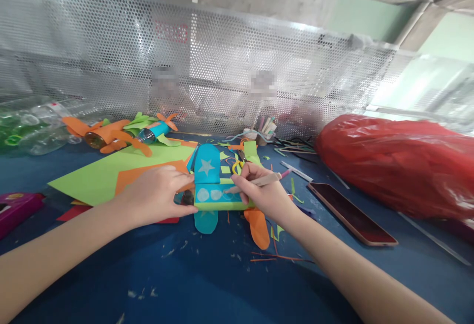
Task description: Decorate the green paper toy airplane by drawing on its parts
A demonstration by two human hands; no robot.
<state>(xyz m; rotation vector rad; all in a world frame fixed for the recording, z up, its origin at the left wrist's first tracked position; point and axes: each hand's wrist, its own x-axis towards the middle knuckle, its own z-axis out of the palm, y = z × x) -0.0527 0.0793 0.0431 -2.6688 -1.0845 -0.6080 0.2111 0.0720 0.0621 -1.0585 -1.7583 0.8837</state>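
Note:
A toy plane made from a plastic bottle wrapped in green paper point(222, 207) lies on its side between my hands. Its blue wing point(207, 158) bears a pale star, and an orange piece point(258, 230) sticks out at the right end. My left hand point(153, 193) grips the bottle's dark left end between thumb and fingers. In my right hand point(264, 193) is a light-coloured marker pen point(267, 180), its tip down on the blue strip point(226, 194) along the body. White filled circles line the strip's left part; the outline of another shows near the tip.
Behind lie scissors point(236, 167), paper scraps and a pen cup point(262, 139). Green paper sheets point(85, 176), two finished-looking bottle planes point(107, 136) and clear bottles point(44, 121) are left, beside a purple object point(18, 210). A phone point(351, 213) and red bag point(388, 166) sit right.

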